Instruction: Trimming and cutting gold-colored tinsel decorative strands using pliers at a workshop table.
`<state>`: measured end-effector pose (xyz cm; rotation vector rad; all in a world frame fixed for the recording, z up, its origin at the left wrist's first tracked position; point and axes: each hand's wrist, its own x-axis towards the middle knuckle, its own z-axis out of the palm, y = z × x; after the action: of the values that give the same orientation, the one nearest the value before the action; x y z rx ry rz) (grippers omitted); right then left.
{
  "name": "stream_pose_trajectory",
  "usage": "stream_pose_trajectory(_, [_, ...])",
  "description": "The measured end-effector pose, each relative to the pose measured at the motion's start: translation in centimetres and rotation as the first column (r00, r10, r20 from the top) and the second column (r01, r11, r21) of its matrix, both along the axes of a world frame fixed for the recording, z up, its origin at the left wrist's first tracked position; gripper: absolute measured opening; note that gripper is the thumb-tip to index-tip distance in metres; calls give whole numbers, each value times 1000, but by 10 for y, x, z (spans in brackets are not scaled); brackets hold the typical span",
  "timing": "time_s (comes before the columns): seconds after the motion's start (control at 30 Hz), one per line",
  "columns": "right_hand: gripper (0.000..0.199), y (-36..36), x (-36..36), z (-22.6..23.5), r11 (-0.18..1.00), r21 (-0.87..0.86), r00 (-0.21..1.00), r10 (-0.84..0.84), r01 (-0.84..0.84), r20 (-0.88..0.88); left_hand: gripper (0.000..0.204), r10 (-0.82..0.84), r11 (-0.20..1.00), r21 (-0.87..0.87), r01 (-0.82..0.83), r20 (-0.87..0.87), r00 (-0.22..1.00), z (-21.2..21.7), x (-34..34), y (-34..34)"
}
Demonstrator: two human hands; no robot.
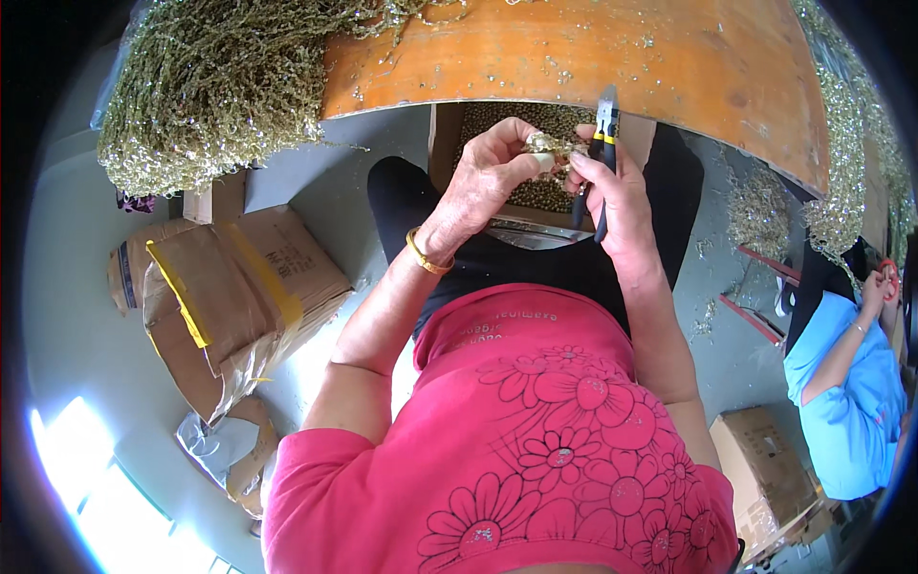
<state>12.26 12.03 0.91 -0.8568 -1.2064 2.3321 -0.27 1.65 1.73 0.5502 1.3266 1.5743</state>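
Between my two hands is a small glittery gold piece (pixel 545 143). My left hand (pixel 492 167) pinches it between thumb and fingertips. At its other end are the fingers of my right hand (pixel 615 191), whose palm also keeps a pair of pliers (pixel 606 134) with black handles and yellow bands, jaws pointing away from me. Whether the pliers' handles are spread by my fingers is partly hidden. Below my hands a cardboard box (pixel 443 143) full of small gold-green beads (pixel 540 195) sits between my knees, partly covered by the hands and the table edge.
An orange wooden table (pixel 574 53) curves ahead, with scattered glitter bits. A heap of glittery strands (pixel 220 91) hangs over its left side. Cardboard boxes (pixel 258 287) stand on the floor at left, another box (pixel 765 469) at lower right. A person in blue (pixel 846 392) works at right.
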Motion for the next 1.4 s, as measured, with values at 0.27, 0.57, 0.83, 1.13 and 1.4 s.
stream_pose_trajectory(0.27, [29,-7,-1,9,989,145,1000,-4,0,28,15,39,998,39,-46,174,984,-10,0,2])
stream_pose_trajectory(0.57, [32,-1,0,8,993,-41,994,110,-109,25,21,83,986,141,-84,11,996,-1,2,2])
stream_pose_trajectory(0.83, [34,-10,-4,8,927,359,993,-117,106,9,22,-31,1000,6,31,119,992,-2,1,1])
stream_pose_trajectory(1.13, [33,-11,-1,1,924,374,996,-81,85,-25,21,-44,998,53,30,287,957,-2,-1,-1])
stream_pose_trajectory(1.4, [30,-13,-1,-15,779,621,995,-101,88,-15,16,-37,999,-9,42,319,947,-7,0,0])
